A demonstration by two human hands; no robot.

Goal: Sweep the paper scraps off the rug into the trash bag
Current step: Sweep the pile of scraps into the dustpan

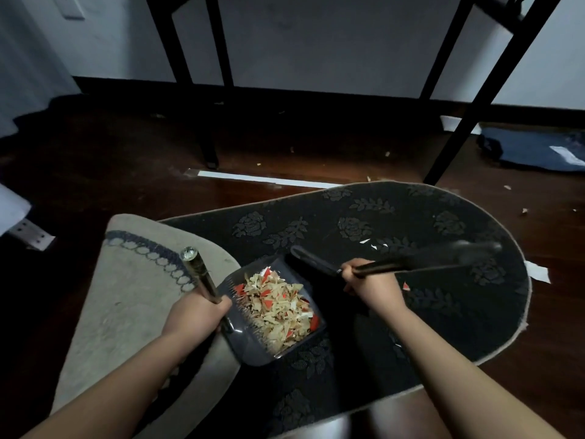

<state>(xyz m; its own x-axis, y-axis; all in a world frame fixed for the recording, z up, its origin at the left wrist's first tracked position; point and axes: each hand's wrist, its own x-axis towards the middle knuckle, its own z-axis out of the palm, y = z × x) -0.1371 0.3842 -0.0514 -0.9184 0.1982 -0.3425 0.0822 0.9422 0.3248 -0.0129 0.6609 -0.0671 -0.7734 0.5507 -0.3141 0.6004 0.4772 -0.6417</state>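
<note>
Left hand (198, 312) gripping the dark grey plastic dustpan (269, 315) heaped with tan-and-red paper scraps (277, 312), right hand (368, 285) holding the black brush (443, 256) on the dark floral rug (443, 248): I'd flick those leftover white bits (376, 245) in gently, pan level.

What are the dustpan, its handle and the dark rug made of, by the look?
Dustpan: likely moulded plastic, grey, semi-matte, with a toothed comb edge. Dustpan handle: probably metal tube, shiny brass tone with bright glints and a glossy end cap. Dark rug: textile pile, matte, embossed rose pattern, pale bound edge.
</note>
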